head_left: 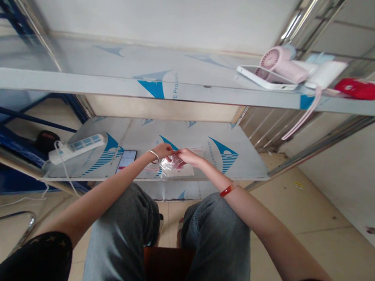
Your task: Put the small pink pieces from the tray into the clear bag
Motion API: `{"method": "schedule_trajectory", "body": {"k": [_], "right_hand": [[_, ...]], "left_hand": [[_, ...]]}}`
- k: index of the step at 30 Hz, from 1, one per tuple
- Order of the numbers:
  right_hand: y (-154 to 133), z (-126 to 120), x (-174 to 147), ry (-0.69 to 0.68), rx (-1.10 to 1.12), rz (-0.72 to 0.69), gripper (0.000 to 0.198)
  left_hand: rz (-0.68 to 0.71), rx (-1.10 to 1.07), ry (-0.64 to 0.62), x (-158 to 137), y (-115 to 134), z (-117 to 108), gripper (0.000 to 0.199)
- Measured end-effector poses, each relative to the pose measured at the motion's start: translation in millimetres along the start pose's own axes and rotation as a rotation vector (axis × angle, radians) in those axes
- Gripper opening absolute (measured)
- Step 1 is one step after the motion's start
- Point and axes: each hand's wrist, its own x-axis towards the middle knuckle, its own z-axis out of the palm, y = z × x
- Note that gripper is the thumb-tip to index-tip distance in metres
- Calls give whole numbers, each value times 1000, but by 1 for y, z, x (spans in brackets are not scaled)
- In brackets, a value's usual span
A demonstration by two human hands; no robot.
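Note:
A crinkled clear plastic bag [171,169] with red marks on or in it hangs at the middle of the lower shelf. My left hand [162,150], with a pale bangle at the wrist, pinches its upper edge. Right beside it, my right hand [188,156] has its fingers closed on the same edge, and a red band circles that forearm. The fingertips of both hands nearly meet. What lies inside the bag is too small to make out. Under it is a pale sheet with red print [188,170], partly hidden.
Left on the lower shelf [204,131] lie a phone [128,158] and a white power strip [77,147] with a cable. The upper shelf's edge [106,85] crosses above my hands. On it sit a pink handheld fan [281,63], a white tray-like frame [266,79] and a red pouch [361,88].

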Motion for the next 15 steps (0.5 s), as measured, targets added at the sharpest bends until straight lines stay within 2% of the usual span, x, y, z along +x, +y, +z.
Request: {"method": "schedule_trajectory", "body": {"k": [4,9,15], "right_hand": [[0,0,1,-32,-66,4,10],[3,-4,2,-22,-117,28,8],[3,-4,-2,-10,-142,47,4]], "left_hand": [[-16,19,-14,-1,-3,1,17],[-44,68,3,1,-6,5,34],[-14,65,-28,0,0,5,35]]}}
